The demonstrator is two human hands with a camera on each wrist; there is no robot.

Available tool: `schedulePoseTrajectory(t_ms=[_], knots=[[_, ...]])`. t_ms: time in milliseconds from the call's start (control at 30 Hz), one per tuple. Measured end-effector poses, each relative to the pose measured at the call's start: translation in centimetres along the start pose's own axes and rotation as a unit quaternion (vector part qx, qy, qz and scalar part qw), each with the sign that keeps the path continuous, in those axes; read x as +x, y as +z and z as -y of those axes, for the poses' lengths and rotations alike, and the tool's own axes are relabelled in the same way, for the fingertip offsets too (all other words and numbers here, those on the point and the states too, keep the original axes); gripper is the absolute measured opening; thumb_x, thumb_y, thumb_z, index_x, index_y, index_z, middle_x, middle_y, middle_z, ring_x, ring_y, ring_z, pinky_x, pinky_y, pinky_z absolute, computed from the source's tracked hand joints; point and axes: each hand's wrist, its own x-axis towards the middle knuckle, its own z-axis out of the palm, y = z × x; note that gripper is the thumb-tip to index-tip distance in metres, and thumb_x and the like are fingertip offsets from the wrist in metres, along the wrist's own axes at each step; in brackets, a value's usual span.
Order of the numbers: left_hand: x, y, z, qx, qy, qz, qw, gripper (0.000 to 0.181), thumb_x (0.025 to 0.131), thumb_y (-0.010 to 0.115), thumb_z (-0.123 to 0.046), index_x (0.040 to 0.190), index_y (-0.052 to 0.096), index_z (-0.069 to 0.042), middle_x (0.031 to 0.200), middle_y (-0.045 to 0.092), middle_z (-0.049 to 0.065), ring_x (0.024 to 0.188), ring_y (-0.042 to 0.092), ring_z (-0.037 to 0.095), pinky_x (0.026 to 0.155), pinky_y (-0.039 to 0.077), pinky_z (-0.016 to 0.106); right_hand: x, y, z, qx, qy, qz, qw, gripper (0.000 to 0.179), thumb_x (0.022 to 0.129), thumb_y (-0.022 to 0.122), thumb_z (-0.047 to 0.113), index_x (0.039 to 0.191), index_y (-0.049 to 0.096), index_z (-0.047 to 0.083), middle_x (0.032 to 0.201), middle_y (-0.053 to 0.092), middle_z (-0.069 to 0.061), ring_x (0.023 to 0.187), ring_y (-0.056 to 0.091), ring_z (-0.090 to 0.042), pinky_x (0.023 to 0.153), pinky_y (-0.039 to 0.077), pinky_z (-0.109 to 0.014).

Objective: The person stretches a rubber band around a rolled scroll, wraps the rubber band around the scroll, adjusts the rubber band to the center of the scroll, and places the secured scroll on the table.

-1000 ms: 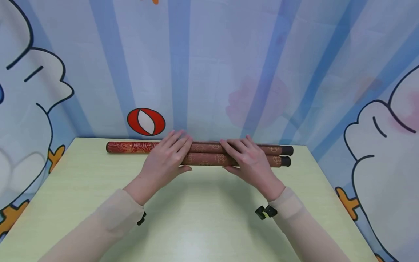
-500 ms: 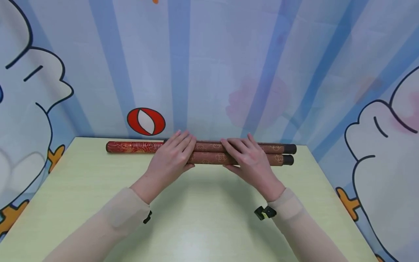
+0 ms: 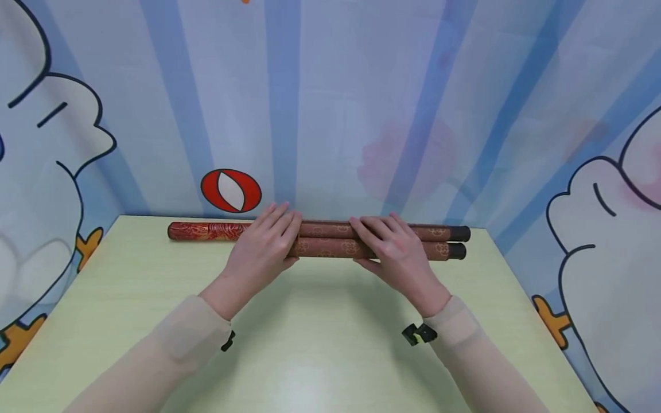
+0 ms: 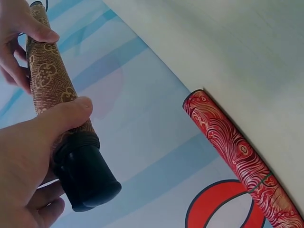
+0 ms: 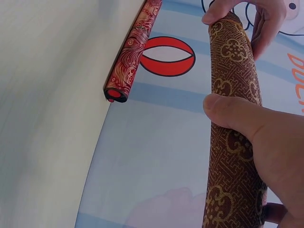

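A pair of brown brocade scroll rolls (image 3: 330,248), gold-patterned with black end knobs, lies side by side across both my hands. My left hand (image 3: 265,241) grips the pair near its left end, thumb on the near side and fingers over the far side. Farther right, my right hand (image 3: 397,249) holds the same rolls in the same way. In the left wrist view the black knobs (image 4: 90,175) stick out past my left thumb. A red swirl-patterned roll (image 3: 206,231) rests at the table's back edge, its right part hidden behind my left hand and the brown rolls.
The pale green table (image 3: 310,332) extends in front of the rolls, with shadows of both arms on it. Right behind its back edge rises a blue striped cloth backdrop (image 3: 330,115) with cartoon figures; it also encloses both sides.
The brown rolls have shifted slightly to the right. My left hand moved a little right along with them, then back left along the rolls. The red roll has stayed put.
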Motion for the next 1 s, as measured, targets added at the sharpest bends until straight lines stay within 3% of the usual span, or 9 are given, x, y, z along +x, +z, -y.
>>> schedulePoseTrajectory(t_ms=[167,333,533,800,1000], knots=[[0.0,0.2,-0.3,-0.018,-0.012,-0.009,0.9997,0.084,0.073,0.101,-0.037,0.137,0.067,0.005,0.137,0.07,0.021,0.133,0.064,0.036,0.121,0.043,0.046,0.3,0.0,0.3,-0.007,-0.006,-0.008,0.9999,0.083,0.078,0.099,0.034,0.148,0.064,0.008,0.133,0.069,-0.013,0.115,0.066,-0.033,0.104,0.055,-0.049],[0.4,0.3,-0.5,-0.034,-0.003,-0.021,0.9992,0.082,0.075,0.1,-0.037,0.137,0.067,0.004,0.136,0.071,0.02,0.133,0.065,0.036,0.121,0.043,0.046,0.6,-0.1,0.6,-0.003,-0.005,-0.007,1.0,0.083,0.078,0.098,0.035,0.15,0.063,0.01,0.134,0.068,-0.013,0.114,0.065,-0.033,0.1,0.058,-0.048],[-0.3,-0.1,0.1,-0.023,-0.014,0.001,0.9996,0.091,0.074,0.099,-0.046,0.143,0.064,0.002,0.141,0.068,0.018,0.139,0.06,0.037,0.122,0.041,0.047,0.7,-0.3,0.5,-0.001,0.0,0.004,1.0,0.084,0.079,0.098,0.035,0.151,0.062,0.01,0.134,0.068,-0.012,0.115,0.066,-0.033,0.097,0.06,-0.048],[-0.3,-0.2,0.2,-0.036,-0.027,0.021,0.9988,0.086,0.074,0.101,-0.035,0.14,0.064,0.005,0.138,0.069,0.021,0.133,0.064,0.037,0.121,0.043,0.047,0.6,-0.4,0.6,-0.008,-0.008,0.007,0.9999,0.083,0.08,0.097,0.035,0.151,0.062,0.01,0.134,0.068,-0.013,0.118,0.066,-0.033,0.105,0.055,-0.051],[-0.3,-0.1,-0.3,-0.047,-0.034,0.008,0.9983,0.083,0.072,0.102,-0.035,0.136,0.066,0.005,0.133,0.071,0.021,0.128,0.067,0.036,0.12,0.044,0.047,0.7,-0.2,1.2,-0.001,-0.01,-0.001,0.9999,0.083,0.079,0.098,0.034,0.15,0.063,0.009,0.133,0.068,-0.013,0.116,0.065,-0.033,0.101,0.057,-0.05]])
